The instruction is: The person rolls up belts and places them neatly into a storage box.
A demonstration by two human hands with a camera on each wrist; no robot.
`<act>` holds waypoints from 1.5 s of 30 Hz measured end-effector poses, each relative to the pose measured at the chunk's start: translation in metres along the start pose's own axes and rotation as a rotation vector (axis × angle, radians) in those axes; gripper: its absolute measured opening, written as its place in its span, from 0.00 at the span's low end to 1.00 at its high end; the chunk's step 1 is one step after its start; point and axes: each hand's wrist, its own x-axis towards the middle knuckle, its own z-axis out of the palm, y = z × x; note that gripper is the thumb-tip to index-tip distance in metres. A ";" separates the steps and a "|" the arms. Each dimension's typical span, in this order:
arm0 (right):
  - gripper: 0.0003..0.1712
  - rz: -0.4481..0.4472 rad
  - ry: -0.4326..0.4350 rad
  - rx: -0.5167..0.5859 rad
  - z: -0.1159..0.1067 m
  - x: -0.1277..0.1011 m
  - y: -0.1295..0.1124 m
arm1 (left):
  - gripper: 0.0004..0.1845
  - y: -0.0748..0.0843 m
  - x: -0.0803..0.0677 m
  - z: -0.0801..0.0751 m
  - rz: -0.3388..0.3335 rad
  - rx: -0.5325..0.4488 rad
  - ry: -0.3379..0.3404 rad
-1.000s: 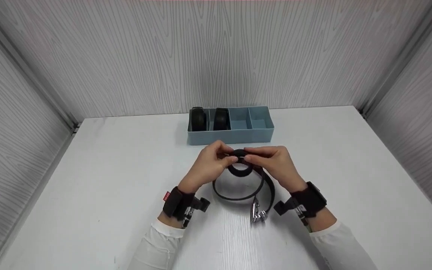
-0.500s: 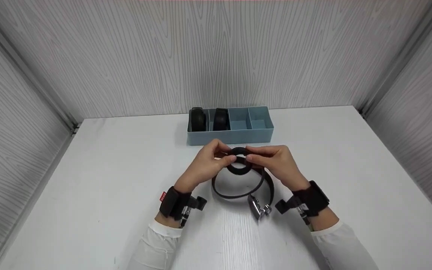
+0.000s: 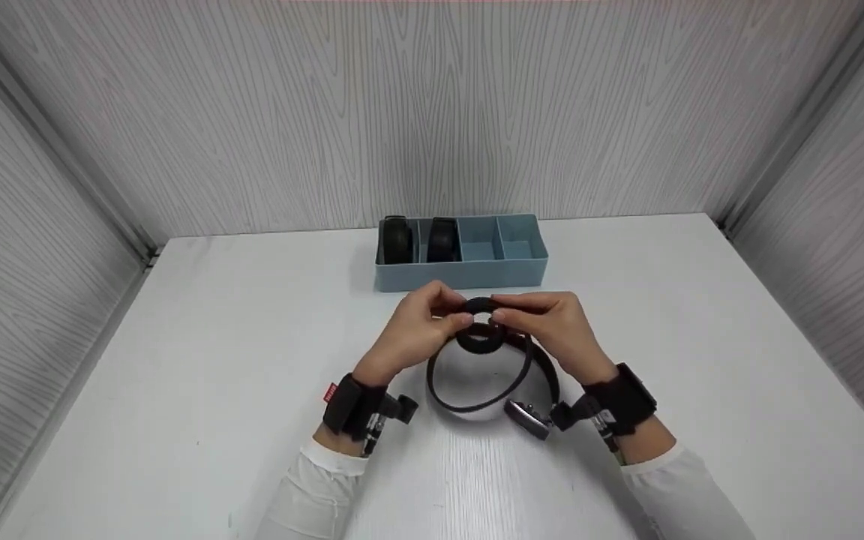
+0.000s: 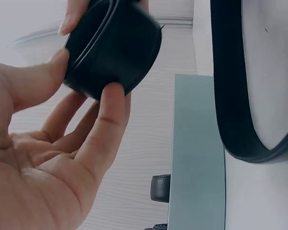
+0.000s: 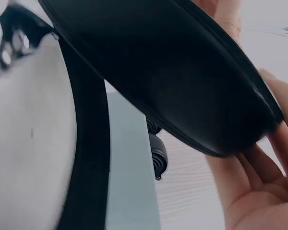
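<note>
Above the white table, both hands hold a black leather belt (image 3: 481, 346), partly wound into a ring-shaped coil. My left hand (image 3: 418, 330) pinches the coil's left side between thumb and fingers. At its right side, my right hand (image 3: 552, 326) grips it the same way. The loose strap hangs below in a wide loop, ending in a silver buckle (image 3: 528, 420) near the right wrist camera. The left wrist view shows the wound leather (image 4: 120, 52) between thumb and fingertips. In the right wrist view, a broad stretch of strap (image 5: 158, 62) hides part of the right hand's fingers.
Beyond the hands, near the back wall, stands a blue-grey box (image 3: 462, 277) with several compartments. Its two left compartments hold rolled black belts, one at the far left (image 3: 397, 241) and one beside it (image 3: 443, 241). Patterned panels enclose the table at the back and sides.
The buckle end has swung and turned, now lying farther right with its plate tilted. The hanging loop has shifted slightly. Both hands stay nearly in place, still holding the coil.
</note>
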 end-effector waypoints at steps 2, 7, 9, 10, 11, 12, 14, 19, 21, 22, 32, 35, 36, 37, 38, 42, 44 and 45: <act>0.20 -0.003 0.046 0.049 0.002 0.000 0.002 | 0.10 0.000 0.001 0.001 -0.007 -0.023 0.045; 0.22 0.008 0.082 0.135 0.006 -0.001 0.004 | 0.11 -0.001 0.001 0.002 -0.005 -0.059 0.083; 0.22 0.009 0.075 0.149 0.006 -0.001 0.003 | 0.12 -0.001 0.002 0.001 0.000 -0.065 0.068; 0.22 0.006 0.069 0.143 0.005 -0.001 0.003 | 0.12 -0.001 0.001 0.000 0.003 -0.067 0.056; 0.22 0.004 0.060 0.133 0.004 -0.001 0.003 | 0.12 -0.001 0.001 -0.001 0.004 -0.067 0.042; 0.21 0.002 0.047 0.122 0.003 0.000 0.003 | 0.12 -0.001 0.001 -0.001 0.003 -0.066 0.025; 0.21 0.004 0.017 0.087 0.000 0.000 0.002 | 0.12 0.000 0.000 -0.003 0.005 -0.059 -0.018; 0.21 0.048 -0.085 -0.008 -0.007 0.000 -0.001 | 0.11 0.000 0.000 -0.005 0.010 -0.020 -0.152; 0.22 0.071 -0.125 -0.036 -0.008 0.000 -0.002 | 0.11 0.001 -0.001 -0.005 0.007 0.000 -0.185; 0.22 0.080 -0.141 -0.048 -0.008 0.000 -0.002 | 0.11 0.001 -0.001 -0.004 0.003 0.008 -0.193; 0.22 0.030 0.029 0.096 0.003 0.001 0.005 | 0.10 0.000 0.002 0.003 0.008 -0.024 -0.024; 0.21 0.017 0.080 0.129 0.007 0.001 0.006 | 0.11 0.001 0.002 0.004 0.001 -0.051 0.039; 0.22 0.012 0.084 0.134 0.008 0.001 0.006 | 0.11 0.000 0.002 0.003 0.002 -0.059 0.046; 0.22 0.010 0.085 0.136 0.008 0.001 0.006 | 0.11 0.000 0.002 0.003 0.001 -0.061 0.046; 0.22 0.009 0.083 0.130 0.008 0.002 0.007 | 0.11 0.000 0.002 0.002 0.002 -0.058 0.041; 0.22 0.003 0.034 0.100 0.004 0.002 0.005 | 0.10 0.001 0.001 -0.001 0.016 -0.050 -0.025; 0.22 0.009 -0.011 0.057 0.000 0.002 0.004 | 0.11 0.001 0.000 -0.003 0.016 -0.046 -0.078; 0.22 0.016 -0.041 0.036 -0.002 0.002 0.003 | 0.11 0.002 0.000 -0.003 0.014 -0.041 -0.110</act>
